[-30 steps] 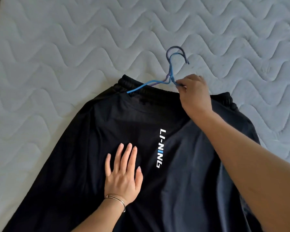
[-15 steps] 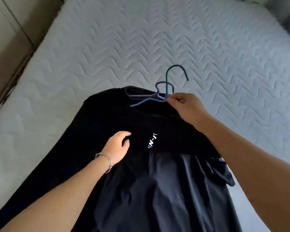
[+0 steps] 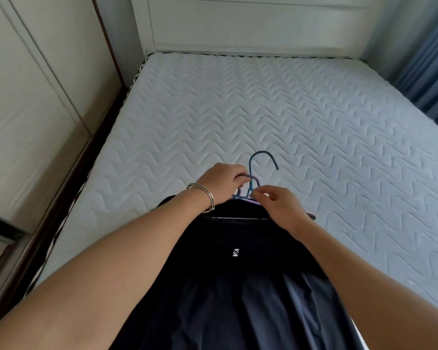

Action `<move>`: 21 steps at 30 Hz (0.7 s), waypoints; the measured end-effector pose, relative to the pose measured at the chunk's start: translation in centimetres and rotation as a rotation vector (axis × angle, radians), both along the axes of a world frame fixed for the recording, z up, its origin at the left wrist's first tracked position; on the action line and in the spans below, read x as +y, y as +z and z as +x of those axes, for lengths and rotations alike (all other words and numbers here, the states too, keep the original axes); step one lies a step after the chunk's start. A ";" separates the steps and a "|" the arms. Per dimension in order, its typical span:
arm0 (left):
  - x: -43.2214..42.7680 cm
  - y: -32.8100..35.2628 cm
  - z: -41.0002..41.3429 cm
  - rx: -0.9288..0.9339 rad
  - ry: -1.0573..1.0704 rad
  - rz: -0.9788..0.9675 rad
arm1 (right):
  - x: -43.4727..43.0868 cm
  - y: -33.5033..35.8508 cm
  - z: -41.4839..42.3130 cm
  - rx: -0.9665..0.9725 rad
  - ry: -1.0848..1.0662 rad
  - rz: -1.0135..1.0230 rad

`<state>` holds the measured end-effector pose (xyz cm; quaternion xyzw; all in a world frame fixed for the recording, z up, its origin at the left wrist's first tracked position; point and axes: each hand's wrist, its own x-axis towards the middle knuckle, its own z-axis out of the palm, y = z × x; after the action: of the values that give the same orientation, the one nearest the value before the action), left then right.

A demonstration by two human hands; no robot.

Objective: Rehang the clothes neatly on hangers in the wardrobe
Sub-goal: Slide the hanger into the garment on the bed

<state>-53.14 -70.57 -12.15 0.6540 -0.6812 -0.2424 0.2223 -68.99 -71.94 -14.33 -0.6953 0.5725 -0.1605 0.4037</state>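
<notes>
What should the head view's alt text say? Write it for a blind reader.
Both hands, left hand and right hand, hold two hangers carrying a black garment lifted over a bare white quilted mattress.

My left hand (image 3: 223, 181) is closed around the purple hanger (image 3: 249, 176) near its hook, a metal bangle (image 3: 204, 198) on that wrist. My right hand (image 3: 276, 203) pinches the neck of the blue hanger (image 3: 262, 157), whose hook stands up above both hands. Black sports trousers (image 3: 238, 286) (a small white logo shows mid-cloth) hang from the hangers and drape toward me between my forearms. Beyond lies a bare quilted mattress (image 3: 314, 117), a white headboard (image 3: 250, 24) at its far end, pale wardrobe doors (image 3: 36, 84) on the left and a blue curtain (image 3: 430, 61) on the right.
</notes>
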 end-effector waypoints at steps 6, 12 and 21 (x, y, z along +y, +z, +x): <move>-1.0 2.0 0.9 0.219 0.128 -0.184 | -1.0 -0.9 -1.9 0.082 0.001 0.035; -3.2 2.1 1.8 0.180 0.221 -0.076 | -1.0 -0.9 -3.4 0.027 -0.015 0.051; -3.8 3.2 0.7 0.026 0.197 0.064 | -2.3 9.0 -3.2 -0.078 0.030 -0.043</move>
<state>-52.41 -74.42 -8.95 0.7215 -0.6024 -0.2497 0.2328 -72.20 -74.28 -5.38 -0.7054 0.5425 -0.1935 0.4130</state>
